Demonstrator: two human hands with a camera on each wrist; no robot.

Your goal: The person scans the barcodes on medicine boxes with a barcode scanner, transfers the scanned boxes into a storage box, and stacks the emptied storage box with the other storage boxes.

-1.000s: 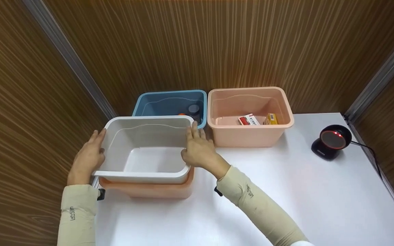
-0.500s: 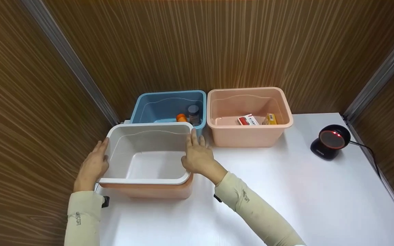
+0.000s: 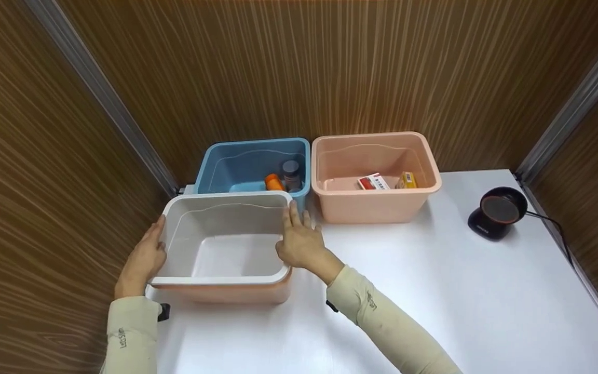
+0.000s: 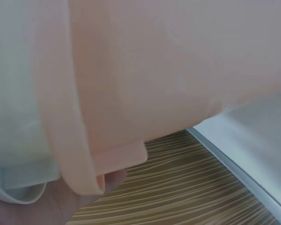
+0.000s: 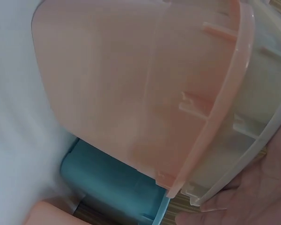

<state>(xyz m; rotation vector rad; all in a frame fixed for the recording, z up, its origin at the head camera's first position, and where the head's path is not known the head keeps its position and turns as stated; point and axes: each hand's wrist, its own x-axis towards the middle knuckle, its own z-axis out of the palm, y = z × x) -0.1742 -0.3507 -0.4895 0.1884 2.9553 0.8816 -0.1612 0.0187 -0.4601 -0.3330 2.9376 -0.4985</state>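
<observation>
A white plastic bin (image 3: 221, 281) sits nested inside a peach bin (image 3: 231, 294) at the left of the table. My left hand (image 3: 143, 258) holds the white bin's left rim, with the palm against its outer side. On the opposite side my right hand (image 3: 301, 243) grips the right rim, its fingers laid along the edge and its thumb toward the inside. The left wrist view shows the peach rim (image 4: 61, 103) beside the white wall. In the right wrist view, the white rim (image 5: 267, 136) stands a little above the peach one, with my palm against it.
Behind stands a blue bin (image 3: 255, 146) with an orange bottle (image 3: 274, 182) and a dark-capped bottle (image 3: 291, 175). Another peach bin (image 3: 366, 208) beside it holds a red-and-white box (image 3: 373, 182) and a yellow box (image 3: 407, 180). A black scanner (image 3: 496, 213) with a cable stands at right.
Both hands have lowered the white bin toward me and into the peach bin, uncovering more of the blue bin and its bottles. The scanner's red lights are no longer lit.
</observation>
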